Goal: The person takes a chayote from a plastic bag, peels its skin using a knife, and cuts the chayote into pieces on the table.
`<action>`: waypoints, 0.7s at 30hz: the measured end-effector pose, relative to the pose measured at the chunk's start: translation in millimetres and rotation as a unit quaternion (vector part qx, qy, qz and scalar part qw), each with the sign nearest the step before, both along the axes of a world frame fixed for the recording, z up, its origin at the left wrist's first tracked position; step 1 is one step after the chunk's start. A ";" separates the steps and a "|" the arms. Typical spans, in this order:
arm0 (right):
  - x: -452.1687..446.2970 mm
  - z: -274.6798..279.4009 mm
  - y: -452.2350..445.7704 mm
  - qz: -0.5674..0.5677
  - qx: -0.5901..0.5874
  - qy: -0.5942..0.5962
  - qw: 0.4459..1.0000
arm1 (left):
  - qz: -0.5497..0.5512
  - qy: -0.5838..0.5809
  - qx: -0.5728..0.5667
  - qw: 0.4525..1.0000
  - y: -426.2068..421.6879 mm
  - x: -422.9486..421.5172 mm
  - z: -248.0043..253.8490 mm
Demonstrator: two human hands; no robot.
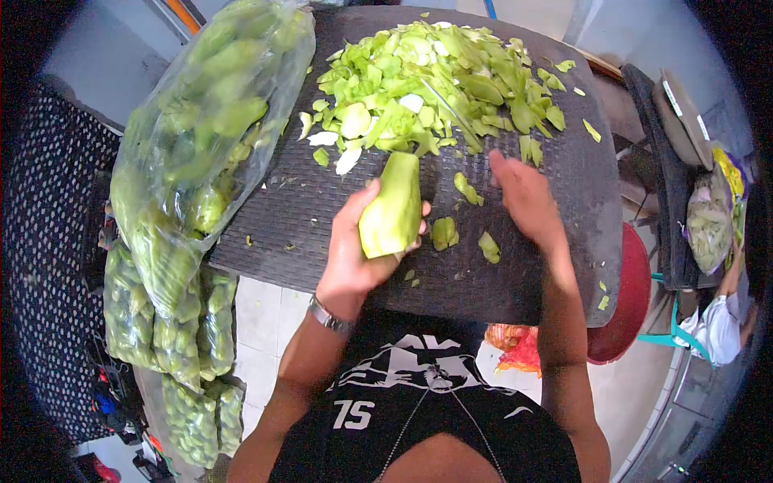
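Observation:
A peeled, pale green vegetable (392,208) is held in my left hand (358,245), its narrow end pointing away from me over the dark woven tabletop (282,233). To the right of it, my right hand (523,193) is raised with curled fingers, apart from the vegetable. A thin blade (452,115) extends from near that hand toward the heap of green peelings (435,80); its handle cannot be made out. Several loose peel pieces (444,233) lie between and below the hands.
A large clear bag of green vegetables (201,121) leans on the table's left side, with more filled bags (173,322) below. A red stool (628,298) stands at the right. Beyond it are a bagged item (708,221) and another person's white-clothed part (718,332).

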State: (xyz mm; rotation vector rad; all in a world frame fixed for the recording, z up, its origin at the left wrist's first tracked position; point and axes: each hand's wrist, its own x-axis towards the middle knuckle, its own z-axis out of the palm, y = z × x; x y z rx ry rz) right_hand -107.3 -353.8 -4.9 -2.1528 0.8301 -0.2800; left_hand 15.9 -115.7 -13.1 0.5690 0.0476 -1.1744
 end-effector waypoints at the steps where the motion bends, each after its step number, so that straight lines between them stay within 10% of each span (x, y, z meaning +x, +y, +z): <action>1: 7.5 6.3 2.4 0.004 0.025 -0.004 1.000 | -0.008 -0.027 -0.010 1.000 -4.3 5.8 0.8; 7: 52.4 37.0 3.3 -0.053 -0.060 -0.200 0.976 | -0.014 -0.174 -0.005 0.985 -66.8 76.4 37.6; 21: 45.4 -3.7 59.5 0.118 -0.365 -0.182 0.905 | 0.002 -0.119 0.004 0.993 -79.0 65.8 12.6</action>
